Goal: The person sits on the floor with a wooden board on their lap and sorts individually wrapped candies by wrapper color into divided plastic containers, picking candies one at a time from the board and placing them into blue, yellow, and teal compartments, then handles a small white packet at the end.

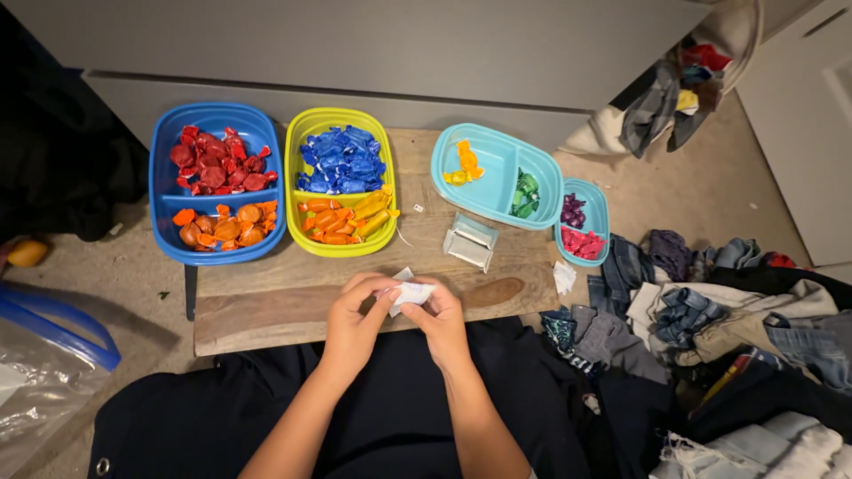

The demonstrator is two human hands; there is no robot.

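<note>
White paper is what you are pinching: a small wrapper (410, 291) sits between your left hand (358, 312) and your right hand (438, 318), both closed on it with fingertips, right over the near edge of the wooden table (266, 306). Whether a sweet is inside the fold I cannot tell.

The first risk is here. Your grip is only a fingertip pinch above your dark lap, so a twist that is too hard could tear the paper or let whatever it holds slip down into the cloth.

At about one o'clock from your hands lies a small clear wrapper packet (469, 240), and at about three o'clock a loose white scrap (564, 276) sits at the table's right edge. A sweep of your right wrist could knock that scrap into the pile of clothes (710, 310) beside it, where it would be hard to find.

Farther out, at eleven o'clock, the blue tray (162, 191) holds red sweets above and orange ones below. At twelve o'clock the yellow-green tray (296, 177) holds blue above and orange-yellow below, one piece poking over its right rim; a careless reach could tip it out.

At one to two o'clock the teal tray (497, 168) overlaps a smaller teal tray (596, 200) that hangs past the table's edge. A nudge there could spill it.
</note>
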